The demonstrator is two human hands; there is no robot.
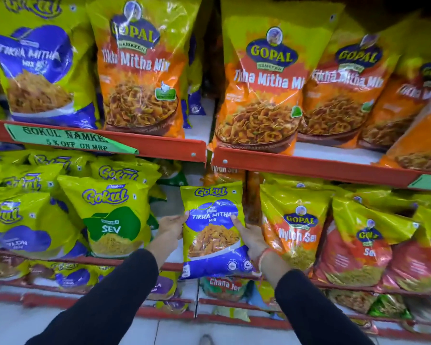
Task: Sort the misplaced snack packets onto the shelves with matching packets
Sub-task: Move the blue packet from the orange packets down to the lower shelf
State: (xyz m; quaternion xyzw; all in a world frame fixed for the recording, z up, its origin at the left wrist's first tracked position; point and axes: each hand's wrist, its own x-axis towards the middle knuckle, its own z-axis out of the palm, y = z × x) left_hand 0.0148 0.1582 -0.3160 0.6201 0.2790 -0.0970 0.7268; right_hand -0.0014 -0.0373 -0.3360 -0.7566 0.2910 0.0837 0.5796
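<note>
Head view, looking at red store shelves packed with snack bags. Centre of frame: a small Gokul Tikha Mitha Mix packet (213,230), yellow-green with a blue panel, held upright in the gap on the middle shelf (171,266), between a Gokul Sev bag (115,217) on the left and a Gopal Nylon Sev bag (292,227) on the right. Left hand (171,226) closed on the packet's left edge, thumb at the front. Right hand (250,239) closed on the packet's right edge, thumb lying across the blue panel, remaining digits behind. Black sleeves reaching in from the near edge.

Step in hand, as a judgement: a misplaced packet being carried or lifted, not yet set with its match. Matching design visible far up and left: a larger blue Gokul Tikha Mitha Mix bag (39,68) on the upper shelf (159,143), beside orange Gopal Tikha Mitha Mix bags (142,70). Next move likely calls for raising the packet up and left, clearing the shelf lip, and standing it upright there.

Hard to make out: bags behind the packet, mostly hidden; lower shelves blurred; bags at far right cut off; green sale label (67,140) partly torn, its last word incomplete.
</note>
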